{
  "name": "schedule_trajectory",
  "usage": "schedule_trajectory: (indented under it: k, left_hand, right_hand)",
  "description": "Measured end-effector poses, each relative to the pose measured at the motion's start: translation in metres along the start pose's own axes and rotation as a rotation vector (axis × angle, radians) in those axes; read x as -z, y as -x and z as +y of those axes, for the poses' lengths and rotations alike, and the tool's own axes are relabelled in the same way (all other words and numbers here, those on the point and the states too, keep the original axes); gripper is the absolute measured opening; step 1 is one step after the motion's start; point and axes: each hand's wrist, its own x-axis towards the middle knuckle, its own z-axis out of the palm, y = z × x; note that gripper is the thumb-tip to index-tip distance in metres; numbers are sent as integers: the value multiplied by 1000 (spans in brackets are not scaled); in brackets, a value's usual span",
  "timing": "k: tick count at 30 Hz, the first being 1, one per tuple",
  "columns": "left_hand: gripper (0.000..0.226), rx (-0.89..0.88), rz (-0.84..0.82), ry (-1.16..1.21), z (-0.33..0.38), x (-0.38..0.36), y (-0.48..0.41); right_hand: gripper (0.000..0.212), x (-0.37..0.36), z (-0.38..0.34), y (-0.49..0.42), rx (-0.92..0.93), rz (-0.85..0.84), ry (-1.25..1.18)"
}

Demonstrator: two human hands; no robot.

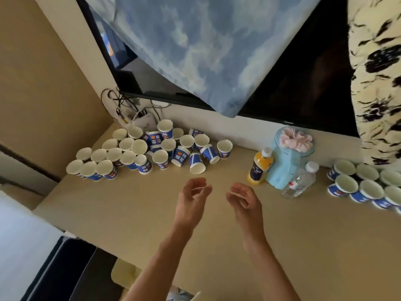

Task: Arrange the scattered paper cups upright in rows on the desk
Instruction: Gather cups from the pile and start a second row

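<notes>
Several blue-and-white paper cups crowd the far left of the beige desk; those on the left stand upright in rows, those toward the middle lean or lie tipped, such as one cup nearest my hands. Another group of upright cups stands in rows at the right edge. My left hand and my right hand hover over the desk's middle, palms facing each other, fingers loosely curled, holding nothing.
An orange juice bottle, a light-blue jug and a clear water bottle stand right of centre. A white box with cables sits behind the cups. A dark screen draped with blue cloth hangs above.
</notes>
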Motion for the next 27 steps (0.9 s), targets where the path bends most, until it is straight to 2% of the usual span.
schedule_trajectory:
  k: [3, 6, 12, 16, 21, 23, 27]
  left_hand:
    - [29, -31, -29, -133, -15, 15, -52]
    - [31, -70, -58, -420, -40, 24, -105]
    - [47, -169, -279, -1025, -89, 32, -186]
    - [55, -230, -379, -1268, -97, 33, -209]
    - [66, -289, -440, -1389, -99, 33, -222]
    - [71, -306, -439, -1379, -97, 35, -224]
    - [64, -345, -369, -1268, -92, 44, -224]
  right_hand:
    - [28, -22, 2, -14, -11, 77, 39]
    - [29, -42, 5, -27, -14, 144, 69]
    - [27, -72, 20, -36, -62, 236, 92]
    - [24, -71, 31, -26, -95, 264, 137]
    - [21, -59, 39, -16, -116, 337, 191]
    - [21, -57, 40, -14, -125, 351, 199]
    - [22, -62, 39, -16, -106, 334, 195]
